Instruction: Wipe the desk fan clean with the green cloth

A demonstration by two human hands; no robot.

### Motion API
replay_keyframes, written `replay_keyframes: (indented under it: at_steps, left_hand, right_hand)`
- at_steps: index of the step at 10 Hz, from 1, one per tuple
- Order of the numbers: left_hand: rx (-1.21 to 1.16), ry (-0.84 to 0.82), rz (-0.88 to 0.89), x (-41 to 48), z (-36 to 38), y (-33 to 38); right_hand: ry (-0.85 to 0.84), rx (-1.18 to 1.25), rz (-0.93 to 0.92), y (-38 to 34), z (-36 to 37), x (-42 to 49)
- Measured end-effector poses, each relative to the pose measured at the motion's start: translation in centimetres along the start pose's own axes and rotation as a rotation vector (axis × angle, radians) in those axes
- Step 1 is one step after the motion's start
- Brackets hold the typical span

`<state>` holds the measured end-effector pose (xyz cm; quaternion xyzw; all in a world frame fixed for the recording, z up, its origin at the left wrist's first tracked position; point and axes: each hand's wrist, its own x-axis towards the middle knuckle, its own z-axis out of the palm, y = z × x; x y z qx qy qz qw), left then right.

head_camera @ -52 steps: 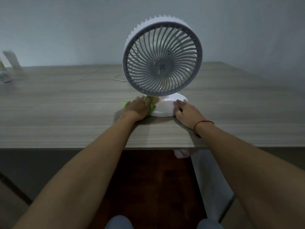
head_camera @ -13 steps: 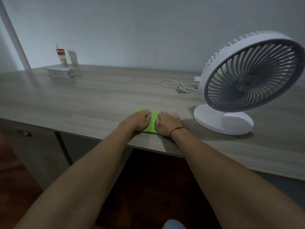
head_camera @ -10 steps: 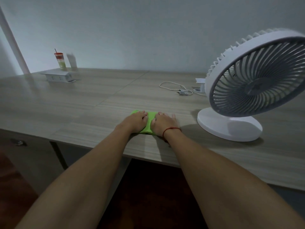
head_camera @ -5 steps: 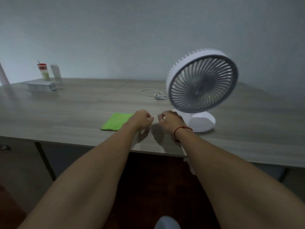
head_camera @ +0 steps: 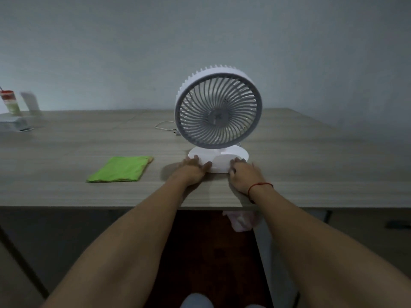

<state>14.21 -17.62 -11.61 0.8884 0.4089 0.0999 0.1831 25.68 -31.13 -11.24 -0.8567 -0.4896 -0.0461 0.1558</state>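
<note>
Both hands flat and open against the round base of the upright desk fan (head_camera: 218, 112): left hand (head_camera: 193, 169), right hand (head_camera: 243, 173). Green cloth (head_camera: 120, 168) folded on the bench (head_camera: 66, 143), left of the fan, untouched.

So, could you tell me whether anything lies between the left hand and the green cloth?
Nothing visible does. Bare desk separates the cloth from the left hand, which rests at the fan base.
</note>
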Motion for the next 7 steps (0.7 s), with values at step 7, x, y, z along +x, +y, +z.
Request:
replay_keyframes:
  at_steps: [7]
  left_hand:
    - [0.189, -0.033, -0.015, -3.1, 1.0, 0.7]
  right_hand:
    - [-0.126, 0.067, 0.056, -0.1, 1.7, -0.8]
